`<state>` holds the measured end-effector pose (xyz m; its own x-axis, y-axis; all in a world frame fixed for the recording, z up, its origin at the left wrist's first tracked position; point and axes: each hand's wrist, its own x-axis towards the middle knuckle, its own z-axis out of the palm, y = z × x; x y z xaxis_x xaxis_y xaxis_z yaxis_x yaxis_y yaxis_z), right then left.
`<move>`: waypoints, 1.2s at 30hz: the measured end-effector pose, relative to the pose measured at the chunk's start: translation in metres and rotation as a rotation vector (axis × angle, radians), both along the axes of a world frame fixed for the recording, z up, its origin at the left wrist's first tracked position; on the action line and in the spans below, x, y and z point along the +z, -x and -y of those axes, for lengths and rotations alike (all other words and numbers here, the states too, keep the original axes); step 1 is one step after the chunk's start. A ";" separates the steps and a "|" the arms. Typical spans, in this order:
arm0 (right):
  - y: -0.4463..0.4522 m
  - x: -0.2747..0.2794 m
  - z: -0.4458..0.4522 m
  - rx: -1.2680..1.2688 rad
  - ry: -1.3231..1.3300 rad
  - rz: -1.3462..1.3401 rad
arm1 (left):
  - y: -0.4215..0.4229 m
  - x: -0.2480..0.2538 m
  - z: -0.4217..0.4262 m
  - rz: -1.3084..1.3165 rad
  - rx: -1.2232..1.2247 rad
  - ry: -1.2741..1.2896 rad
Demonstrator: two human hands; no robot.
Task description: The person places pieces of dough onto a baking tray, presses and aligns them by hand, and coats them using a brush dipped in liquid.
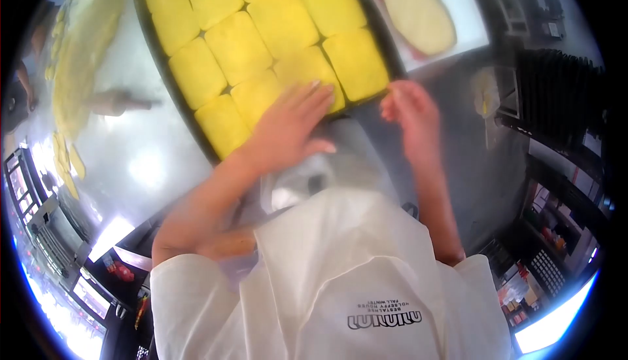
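Observation:
My left hand (294,121) lies palm down with its fingers stretched out over a square yellow dough piece near the tray's front edge. Several flat, rounded-square yellow dough pieces (229,43) sit in rows, close together, in a black tray (381,30). At the tray's front right corner is my right hand (413,113), with its fingers curled and pinched together beside the corner of the rightmost dough piece (356,66). Whether anything is between those fingers is hidden. Below my hands, a clear or whitish plastic sheet (353,154) shows blurred in front of my shirt.
Right of the tray, a pale oval piece (418,15) with a red edge lies on a white board (466,30). Yellow strips (85,66) and a blurred brown object (114,103) lie on the metal table at left. Another person's arm (26,88) shows far left; a dark rack (559,95) stands right.

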<state>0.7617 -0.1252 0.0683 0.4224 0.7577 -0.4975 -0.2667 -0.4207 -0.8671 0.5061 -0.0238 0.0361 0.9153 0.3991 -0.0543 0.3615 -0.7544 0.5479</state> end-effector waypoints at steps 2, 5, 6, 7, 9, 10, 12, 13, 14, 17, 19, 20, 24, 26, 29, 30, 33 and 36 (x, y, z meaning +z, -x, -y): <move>-0.002 -0.003 0.000 0.000 -0.008 -0.017 | 0.002 -0.002 -0.009 0.005 -0.077 0.029; 0.000 -0.006 -0.002 -0.026 0.007 -0.039 | 0.002 -0.002 -0.013 0.005 -0.081 0.032; 0.000 -0.006 -0.003 -0.027 0.005 -0.039 | 0.002 -0.002 -0.012 0.005 -0.072 0.027; 0.000 -0.006 -0.006 -0.028 -0.001 -0.039 | 0.002 -0.003 -0.010 0.004 -0.064 0.018; 0.002 -0.006 -0.008 -0.037 -0.010 -0.041 | 0.002 -0.005 -0.007 0.013 -0.058 0.010; 0.002 -0.005 -0.009 -0.038 -0.012 -0.041 | 0.001 -0.005 -0.005 0.024 -0.052 0.013; 0.001 -0.003 -0.011 -0.031 -0.020 -0.036 | -0.001 -0.005 -0.006 0.067 0.037 0.042; 0.001 -0.003 -0.012 -0.032 -0.027 -0.032 | -0.002 -0.001 -0.010 0.098 0.112 0.069; 0.002 -0.002 -0.010 -0.037 -0.029 -0.028 | -0.003 0.002 -0.011 0.128 0.184 0.101; 0.006 0.000 -0.012 -0.024 -0.032 -0.044 | -0.014 -0.009 -0.016 0.100 0.179 0.036; 0.010 0.002 -0.015 -0.004 -0.036 -0.033 | -0.017 -0.006 -0.016 0.084 0.187 0.030; 0.013 0.003 -0.014 0.005 -0.034 -0.029 | -0.017 -0.004 -0.014 0.073 0.189 0.031; 0.015 0.001 -0.019 0.029 -0.034 -0.012 | -0.019 -0.006 -0.012 0.110 0.245 0.047; 0.016 0.004 -0.016 0.029 -0.028 -0.028 | -0.022 -0.010 -0.006 0.134 0.256 0.024; 0.018 0.008 -0.021 0.058 -0.003 -0.042 | -0.021 -0.005 -0.012 0.109 0.263 0.049; 0.017 0.010 -0.025 0.090 -0.002 -0.031 | -0.017 0.000 -0.015 0.183 0.338 0.083; 0.016 0.012 -0.040 0.193 -0.011 0.029 | 0.008 0.009 -0.023 0.354 0.547 0.169; 0.022 0.011 -0.068 0.417 -0.004 0.119 | 0.037 0.001 -0.016 0.372 0.705 0.203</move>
